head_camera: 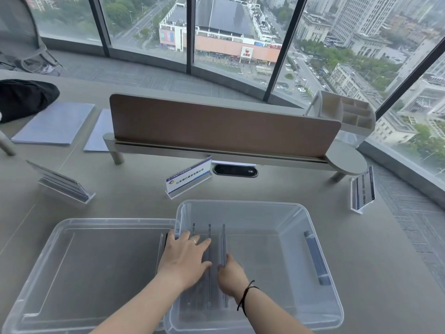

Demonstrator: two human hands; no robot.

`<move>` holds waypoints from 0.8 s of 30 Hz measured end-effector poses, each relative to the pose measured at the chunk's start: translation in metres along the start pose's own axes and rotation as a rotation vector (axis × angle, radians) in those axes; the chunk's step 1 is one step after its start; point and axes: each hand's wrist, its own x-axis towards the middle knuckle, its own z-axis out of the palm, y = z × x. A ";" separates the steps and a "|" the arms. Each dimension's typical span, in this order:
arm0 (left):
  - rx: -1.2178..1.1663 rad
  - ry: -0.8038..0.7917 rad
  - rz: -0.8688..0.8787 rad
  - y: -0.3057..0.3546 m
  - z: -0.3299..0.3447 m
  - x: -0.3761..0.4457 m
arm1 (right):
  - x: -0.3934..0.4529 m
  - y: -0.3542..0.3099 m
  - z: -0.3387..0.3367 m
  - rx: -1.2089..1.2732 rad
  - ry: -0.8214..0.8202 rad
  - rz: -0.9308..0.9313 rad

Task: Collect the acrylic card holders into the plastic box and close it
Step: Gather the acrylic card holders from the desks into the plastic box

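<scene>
Acrylic card holders (209, 263) stand on edge in the left part of the clear plastic box (322, 237) on the tabletop (277, 186). The left hand (185, 257) lies flat and spread on them; the right hand (230, 276) pinches the rightmost holder. The lid (84, 268) lies just left of the box. Three more holders (189, 177) remain on the tabletop.

Your grey worktop (277, 189) carries the clear plastic box (320, 307) at lower centre, its lid (43, 280) touching on the left. Three card holders stand behind: left (62, 184), centre (187, 178), right (362, 191). Papers (55, 124) lie upper left, beside a brown divider screen (224, 126).
</scene>
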 end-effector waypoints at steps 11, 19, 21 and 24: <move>0.046 0.011 -0.009 0.002 -0.001 0.001 | 0.005 0.010 -0.004 0.069 -0.103 -0.023; -0.141 -0.120 -0.060 0.004 -0.024 0.001 | 0.029 0.034 -0.057 -0.050 -0.217 -0.156; -0.314 -0.054 -0.099 0.001 -0.035 0.003 | 0.039 0.024 -0.092 -0.185 -0.236 -0.266; -0.512 0.189 -0.177 -0.007 -0.055 0.011 | 0.050 -0.007 -0.144 -0.233 -0.305 -0.349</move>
